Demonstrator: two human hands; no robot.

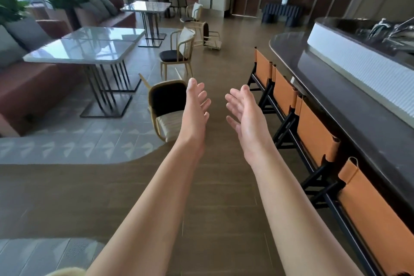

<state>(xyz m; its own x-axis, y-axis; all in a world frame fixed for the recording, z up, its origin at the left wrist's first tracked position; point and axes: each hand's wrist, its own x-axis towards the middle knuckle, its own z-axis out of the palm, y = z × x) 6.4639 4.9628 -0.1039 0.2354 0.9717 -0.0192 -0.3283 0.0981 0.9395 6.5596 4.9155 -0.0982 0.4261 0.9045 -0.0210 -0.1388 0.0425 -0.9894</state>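
Fingers (205, 101) of the left hand (196, 107) are lying straight and slightly spread, holding nothing. Fingers (233, 103) of the right hand (245, 116) are spreading loosely in the same way, palm facing left, also empty.

A dark polished bar counter (336, 92) is running along the right side. Orange-backed black-framed stools (313, 130) are standing in a row against it. A white glossy table on black metal legs (85, 49) is standing at the far left.

A pale wooden chair with a black seat (167, 101) is lying tipped over on the floor, just left of the left hand. One leg is pointing up toward the far left. A cream striped cushion (170, 124) is resting at the chair's near, low end. The long axis appears to be running near to far.

The left hand is overlapping the chair's right edge in the view; contact cannot be confirmed. It is judged the nearer hand. The right hand is hovering well clear over bare floor. The coming move probably calls for both hands reaching down and left to the frame.
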